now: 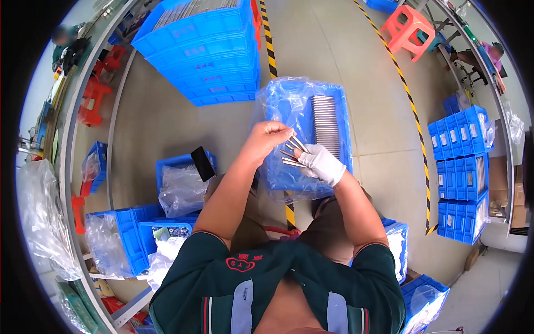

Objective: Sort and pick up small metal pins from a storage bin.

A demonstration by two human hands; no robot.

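My left hand [268, 140] is bare, its thumb and fingers pinched together at the end of a thin metal rod. Just to the right, my right hand [324, 165] wears a white glove with at least one fingertip bare. It grips several slim silvery metal rods [293, 162], which fan out toward the left hand. Both hands are over a blue plastic crate [348, 122] lined with clear plastic film [289, 111]. Inside the crate, a neat row of similar rods [327, 119] lies along the right side, partly hidden by the gloved hand.
A tall stack of blue crates [206, 67] stands ahead to the left; more stacked crates [461, 172] are at right. A dark phone-like slab [202, 163] is by a smaller crate near my left arm. Red stools [409, 30] and metal frames flank the floor. Two people sit farther off.
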